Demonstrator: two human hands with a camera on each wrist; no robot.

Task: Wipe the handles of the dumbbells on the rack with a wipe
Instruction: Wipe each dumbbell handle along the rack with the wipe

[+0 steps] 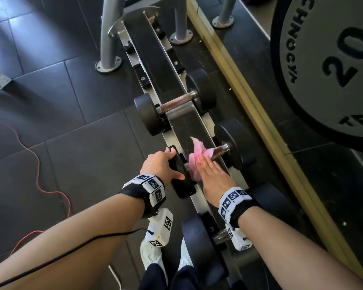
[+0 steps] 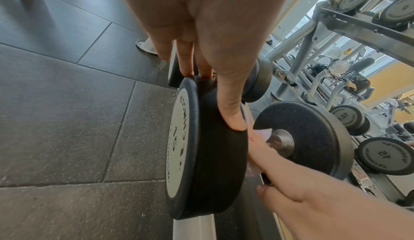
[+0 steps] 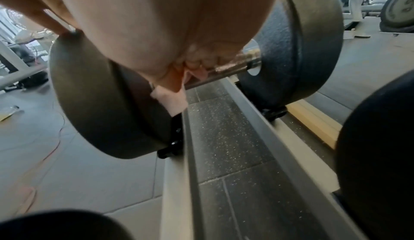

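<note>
In the head view, left of centre, the left hand (image 1: pixel 158 166) steadies the near weight (image 1: pixel 180 176) of the middle dumbbell, its fingers (image 1: pixel 168 150) spread over the black rim and its thumb lying along the inner edge. That brace looks worth keeping: it should stop the dumbbell rolling in its cradle while the handle is rubbed.

Just right of it, at the middle of the frame, the right hand (image 1: pixel 211 174) presses the pink wipe (image 1: pixel 197 155) onto the handle (image 1: pixel 220 150). From above its fingers look nearly straight on top, while the right wrist view shows them curling under the bar and clamping the wipe around it. The wipe sits at the near end of the handle, against the near weight; bare metal shows beyond it up to the far weight (image 1: pixel 235 143).

To do this step well, I judge the wipe should slide along the bar towards that far weight, with a twist of the wrist so the underside gets cleaned too. A loose corner sticks up and could snag, so tucking it in would help.

In the upper middle of the frame another dumbbell (image 1: pixel 174 105) rests on the rack (image 1: pixel 153 65), and one more lies at the bottom, under the right wrist.
</note>
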